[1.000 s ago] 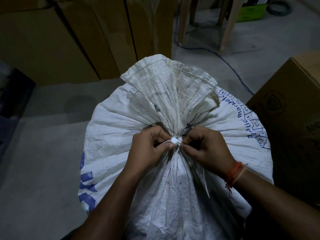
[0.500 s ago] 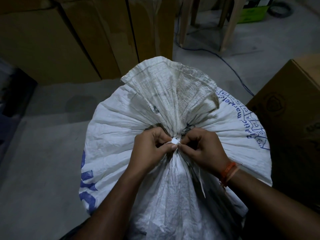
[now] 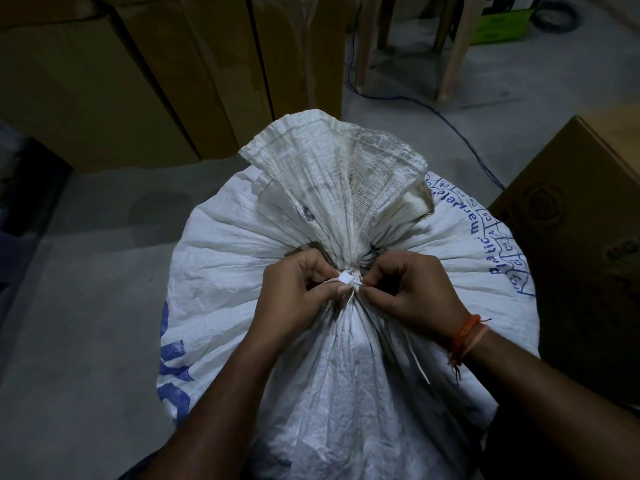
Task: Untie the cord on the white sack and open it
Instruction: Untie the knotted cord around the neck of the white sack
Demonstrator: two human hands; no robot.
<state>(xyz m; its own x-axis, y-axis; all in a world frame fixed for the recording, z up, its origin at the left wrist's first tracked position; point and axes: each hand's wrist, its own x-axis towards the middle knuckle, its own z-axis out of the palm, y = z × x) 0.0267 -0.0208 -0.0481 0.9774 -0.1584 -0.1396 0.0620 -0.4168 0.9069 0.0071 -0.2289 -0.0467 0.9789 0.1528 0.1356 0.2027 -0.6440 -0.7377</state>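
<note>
A full white woven sack (image 3: 235, 271) with blue print stands on the floor in front of me. Its neck is gathered tight and its open top fans out above the tie. A thin white cord (image 3: 348, 279) binds the neck in a small knot. My left hand (image 3: 294, 299) pinches the knot from the left with thumb and forefinger. My right hand (image 3: 412, 289) pinches the cord from the right, fingers curled. A loose cord end (image 3: 417, 362) hangs down below my right wrist.
Tall brown cartons (image 3: 138, 74) stand behind the sack at the left. Another carton (image 3: 585, 244) sits close on the right. A plastic stool (image 3: 412, 46) and a blue cable (image 3: 460, 133) lie on the grey floor beyond.
Both hands stay at the knot with only small finger movements. The tie remains tight around the neck.
</note>
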